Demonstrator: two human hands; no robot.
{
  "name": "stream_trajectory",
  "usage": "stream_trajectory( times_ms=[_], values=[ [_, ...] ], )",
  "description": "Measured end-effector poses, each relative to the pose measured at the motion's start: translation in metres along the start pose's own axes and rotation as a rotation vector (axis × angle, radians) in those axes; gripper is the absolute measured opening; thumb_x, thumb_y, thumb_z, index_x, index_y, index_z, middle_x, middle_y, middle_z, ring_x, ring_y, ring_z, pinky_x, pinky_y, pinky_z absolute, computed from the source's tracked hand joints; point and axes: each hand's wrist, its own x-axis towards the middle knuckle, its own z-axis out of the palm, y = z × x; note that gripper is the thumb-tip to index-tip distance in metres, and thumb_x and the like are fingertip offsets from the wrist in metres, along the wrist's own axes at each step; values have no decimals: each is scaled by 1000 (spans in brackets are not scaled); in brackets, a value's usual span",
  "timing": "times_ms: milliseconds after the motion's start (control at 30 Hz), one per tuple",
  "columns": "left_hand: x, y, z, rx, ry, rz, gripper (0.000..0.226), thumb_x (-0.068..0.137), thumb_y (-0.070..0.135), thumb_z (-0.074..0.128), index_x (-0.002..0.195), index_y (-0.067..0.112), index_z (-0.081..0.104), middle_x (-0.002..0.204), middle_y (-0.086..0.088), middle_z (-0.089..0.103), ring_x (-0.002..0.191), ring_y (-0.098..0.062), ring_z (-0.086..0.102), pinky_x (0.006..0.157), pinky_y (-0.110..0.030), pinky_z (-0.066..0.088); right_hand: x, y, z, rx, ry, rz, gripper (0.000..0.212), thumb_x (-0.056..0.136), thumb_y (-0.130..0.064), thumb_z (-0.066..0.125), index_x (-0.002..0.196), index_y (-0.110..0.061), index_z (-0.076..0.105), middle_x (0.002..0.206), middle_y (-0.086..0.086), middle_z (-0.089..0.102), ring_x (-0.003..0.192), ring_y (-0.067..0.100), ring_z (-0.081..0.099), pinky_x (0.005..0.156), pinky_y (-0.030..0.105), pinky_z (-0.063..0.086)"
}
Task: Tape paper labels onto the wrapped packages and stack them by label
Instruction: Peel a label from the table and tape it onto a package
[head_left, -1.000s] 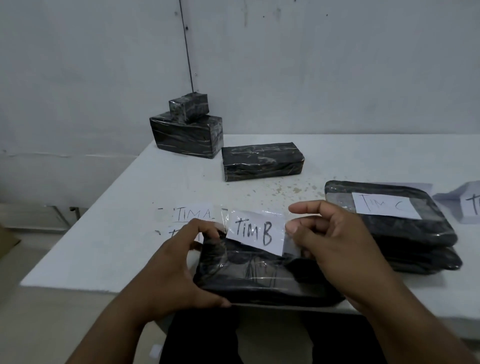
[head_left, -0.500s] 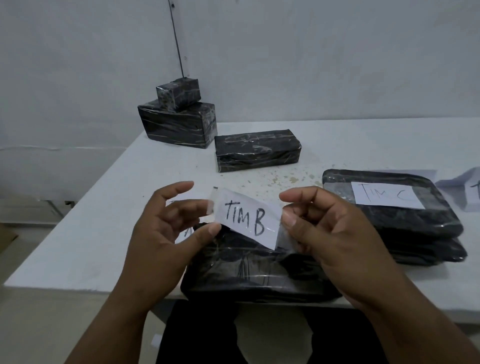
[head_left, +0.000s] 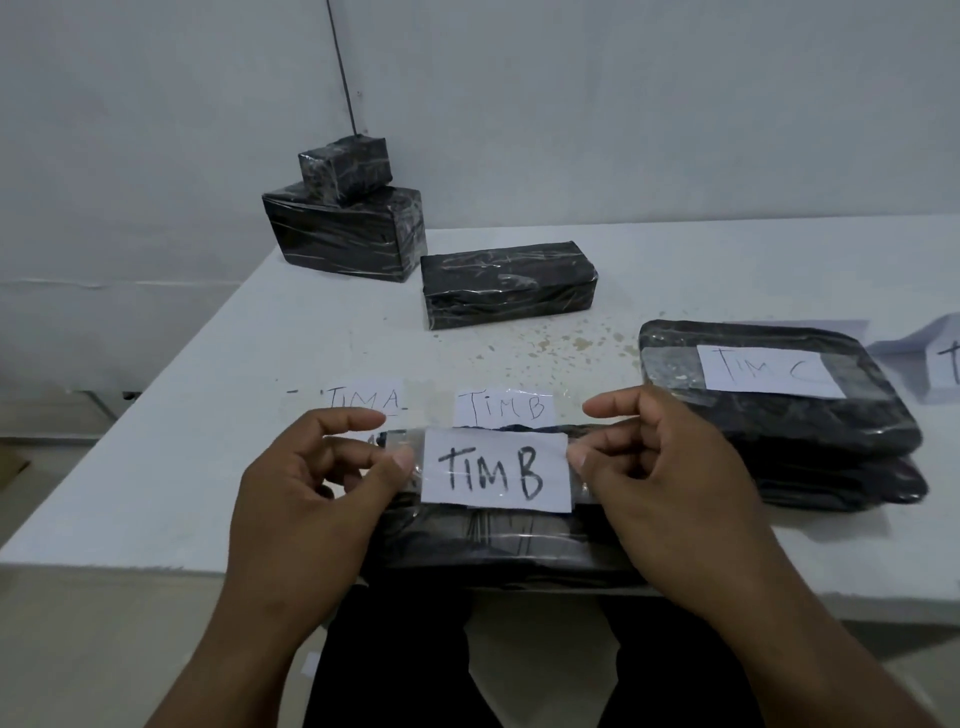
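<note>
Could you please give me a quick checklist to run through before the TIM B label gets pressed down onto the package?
1. Both ends held: left hand and right hand each pinch an end of the tape carrying the TIM B label: ok.
2. Label over the wrapped package: ok.
3. Label level and readable: writing faces up, edges roughly square to the package: ok.
4. Tape free of wrinkles: cannot tell, it is clear and glares.
5. Label already touching the wrap: cannot tell.
6. Stack to receive it: only the TIM C stack shows; no TIM B stack in view: not ok.
</note>
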Motion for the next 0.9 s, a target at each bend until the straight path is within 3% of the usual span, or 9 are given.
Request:
stream_trajectory(
  times_ms=[67, 167, 267, 533, 633, 900],
  values=[
    [-3, -1, 0, 62, 0, 11, 18, 80, 28, 83, 93, 36, 75, 76, 9, 76, 65, -15, 65, 63, -30, 55, -2, 0, 1, -76, 51, -25, 27, 87, -24, 80, 99, -41, 64, 90, -27, 69, 76, -1, 67, 64, 4, 46],
    [-6, 0, 3, 105, -16, -3, 6, 77, 30, 83, 80, 34, 79, 73, 14, 74, 62, -8, 62, 56, -8, 45, -4, 1, 0, -139, 84, -39, 27, 85, -25, 81, 100, -40, 64, 91, -32, 66, 78, -7, 65, 66, 1, 44],
    [-6, 0, 4, 113, -41, -37, 7, 75, 28, 84, 72, 30, 78, 69, 16, 73, 60, -1, 60, 55, -3, 42, -5, 0, -3, -170, 86, -39, 29, 84, -26, 83, 101, -39, 64, 91, -35, 65, 79, -9, 65, 67, -1, 43],
    [-6, 1, 6, 211, -42, -24, 8, 79, 46, 75, 79, 38, 73, 73, 18, 70, 64, -15, 61, 56, -24, 43, -7, 2, -4, -194, 70, -23, 33, 82, -24, 86, 100, -39, 63, 86, -33, 66, 77, -11, 64, 66, -2, 42],
    [-6, 0, 6, 237, -44, -17, 9, 80, 45, 75, 80, 38, 71, 76, 20, 69, 63, -14, 59, 57, -25, 42, -7, 2, -2, -200, 74, -31, 33, 82, -22, 85, 101, -39, 64, 75, -17, 70, 77, -12, 64, 65, -2, 41],
    [-5, -2, 7, 301, -43, -9, 8, 78, 47, 74, 79, 41, 69, 79, 21, 67, 63, -8, 56, 60, -27, 41, -7, 1, 1, -224, 86, -41, 34, 83, -20, 84, 101, -40, 63, 73, -15, 68, 81, -13, 62, 69, -3, 40]
  ],
)
